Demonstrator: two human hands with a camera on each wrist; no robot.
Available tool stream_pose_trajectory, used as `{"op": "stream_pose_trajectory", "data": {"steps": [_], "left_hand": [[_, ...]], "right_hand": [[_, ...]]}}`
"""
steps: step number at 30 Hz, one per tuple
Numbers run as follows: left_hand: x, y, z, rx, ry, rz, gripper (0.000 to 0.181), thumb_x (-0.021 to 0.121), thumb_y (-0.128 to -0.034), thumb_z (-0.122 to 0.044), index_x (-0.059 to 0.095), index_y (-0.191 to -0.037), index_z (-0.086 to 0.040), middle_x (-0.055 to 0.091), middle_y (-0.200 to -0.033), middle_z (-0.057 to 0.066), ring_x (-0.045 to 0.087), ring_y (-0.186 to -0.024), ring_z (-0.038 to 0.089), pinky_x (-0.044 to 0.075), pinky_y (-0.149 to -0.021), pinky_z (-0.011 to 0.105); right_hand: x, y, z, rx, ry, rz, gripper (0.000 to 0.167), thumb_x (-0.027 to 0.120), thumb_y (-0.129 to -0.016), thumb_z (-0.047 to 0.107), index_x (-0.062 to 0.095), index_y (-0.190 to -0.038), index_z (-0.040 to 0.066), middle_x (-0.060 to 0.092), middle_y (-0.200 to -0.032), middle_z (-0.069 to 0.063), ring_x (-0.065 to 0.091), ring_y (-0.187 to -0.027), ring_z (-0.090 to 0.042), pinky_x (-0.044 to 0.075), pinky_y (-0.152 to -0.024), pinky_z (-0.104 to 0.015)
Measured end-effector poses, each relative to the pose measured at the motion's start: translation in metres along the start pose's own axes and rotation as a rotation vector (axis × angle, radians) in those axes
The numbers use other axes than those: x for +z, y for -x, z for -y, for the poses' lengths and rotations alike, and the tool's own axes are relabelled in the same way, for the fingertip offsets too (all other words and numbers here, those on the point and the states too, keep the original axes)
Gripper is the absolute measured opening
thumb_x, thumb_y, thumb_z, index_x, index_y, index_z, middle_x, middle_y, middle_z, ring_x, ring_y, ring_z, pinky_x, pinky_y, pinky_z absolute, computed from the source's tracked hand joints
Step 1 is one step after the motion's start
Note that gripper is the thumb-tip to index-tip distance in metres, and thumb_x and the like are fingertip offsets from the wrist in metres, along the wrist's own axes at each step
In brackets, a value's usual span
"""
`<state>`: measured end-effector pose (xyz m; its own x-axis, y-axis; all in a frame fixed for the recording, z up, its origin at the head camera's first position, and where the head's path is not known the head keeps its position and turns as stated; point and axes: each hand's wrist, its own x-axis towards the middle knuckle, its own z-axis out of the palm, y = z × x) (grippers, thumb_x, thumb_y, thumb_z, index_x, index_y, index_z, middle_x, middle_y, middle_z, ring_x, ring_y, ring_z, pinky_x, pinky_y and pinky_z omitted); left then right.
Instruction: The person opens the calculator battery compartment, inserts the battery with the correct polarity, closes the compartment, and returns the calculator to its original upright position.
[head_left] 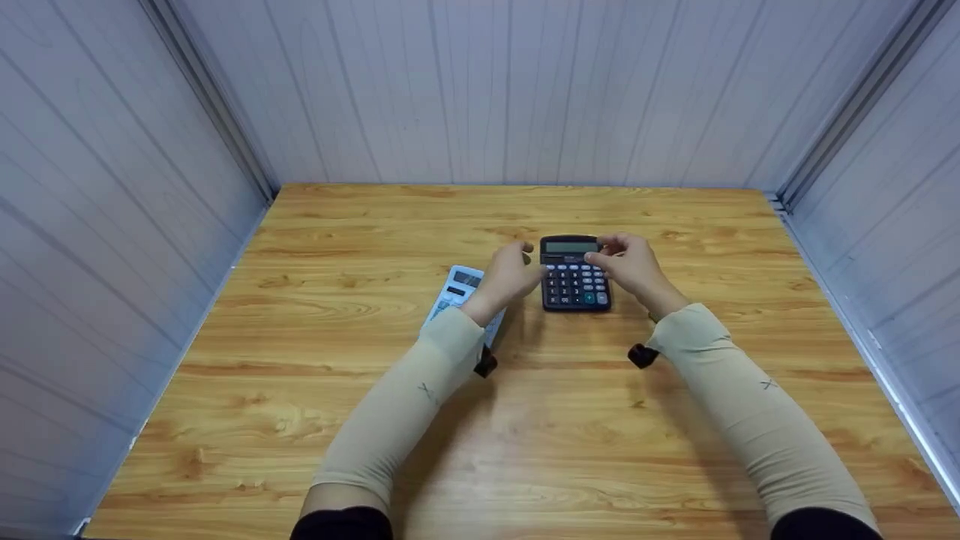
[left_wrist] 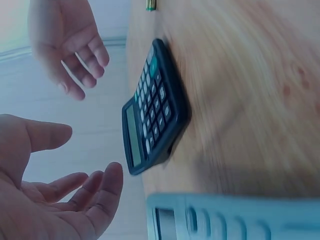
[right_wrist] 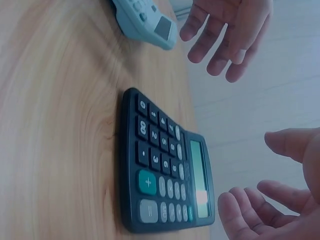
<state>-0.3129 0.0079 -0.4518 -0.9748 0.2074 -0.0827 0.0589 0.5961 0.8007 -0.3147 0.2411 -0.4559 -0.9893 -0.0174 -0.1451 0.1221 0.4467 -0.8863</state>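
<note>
A black calculator point(head_left: 574, 289) lies face up on the wooden table between the two hands, its display towards the back. My left hand point(head_left: 513, 276) hovers at its left side, over a pale blue-white calculator point(head_left: 466, 279) that it partly covers. At the black calculator's upper right is my right hand point(head_left: 628, 264). In the left wrist view, the left hand point(left_wrist: 75, 195) has loosely bent fingers with nothing between them. The right wrist view shows the right hand point(right_wrist: 280, 200) apart from the black calculator, likewise holding nothing.
A small green and gold cylinder point(left_wrist: 151, 5), cut off by the frame edge, lies beyond the black calculator in the left wrist view. Pale panel walls point(head_left: 480, 90) enclose the wooden table point(head_left: 300, 315) at the back and both sides. Small black devices point(head_left: 486, 363) sit under the wrists.
</note>
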Motion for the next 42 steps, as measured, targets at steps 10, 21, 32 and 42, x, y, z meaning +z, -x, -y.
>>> {"op": "stream_pose_trajectory", "data": {"steps": [10,21,32,42], "left_hand": [[-0.03,0.004,0.016,-0.062,0.046,-0.032,0.053,0.068,-0.1071,-0.024,0.054,-0.153,-0.002,0.062,-0.147,0.019,0.063,-0.133,0.032,0.059,-0.107,0.045],[-0.055,0.01,0.042,-0.034,0.07,-0.033,0.053,0.062,-0.1087,-0.023,0.052,-0.154,0.001,0.057,-0.152,0.024,0.059,-0.138,0.036,0.056,-0.11,0.05],[-0.073,0.014,0.063,-0.039,0.084,-0.063,0.053,0.062,-0.1079,-0.023,0.052,-0.153,0.004,0.055,-0.153,0.027,0.059,-0.135,0.035,0.057,-0.108,0.05],[-0.084,0.017,0.079,-0.171,0.127,-0.054,0.053,0.061,-0.1082,-0.023,0.049,-0.154,0.001,0.051,-0.157,0.021,0.052,-0.143,0.033,0.05,-0.119,0.049]], "right_hand": [[0.018,0.011,0.005,-0.057,-0.017,0.045,0.058,0.073,-0.105,0.022,0.053,-0.153,-0.003,0.058,-0.123,-0.01,0.057,-0.107,-0.018,0.062,-0.099,-0.039],[0.048,0.017,0.007,-0.082,-0.013,0.089,0.057,0.077,-0.102,0.016,0.054,-0.149,-0.006,0.063,-0.113,-0.008,0.061,-0.095,-0.012,0.064,-0.085,-0.027],[0.072,0.021,0.007,-0.036,-0.033,0.169,0.058,0.076,-0.101,0.014,0.051,-0.152,-0.001,0.065,-0.11,-0.006,0.066,-0.09,-0.012,0.066,-0.09,-0.036],[0.089,0.02,0.005,0.06,-0.074,0.264,0.065,0.077,-0.101,0.013,0.046,-0.157,0.0,0.064,-0.113,-0.01,0.071,-0.095,-0.021,0.065,-0.087,-0.032]]}}
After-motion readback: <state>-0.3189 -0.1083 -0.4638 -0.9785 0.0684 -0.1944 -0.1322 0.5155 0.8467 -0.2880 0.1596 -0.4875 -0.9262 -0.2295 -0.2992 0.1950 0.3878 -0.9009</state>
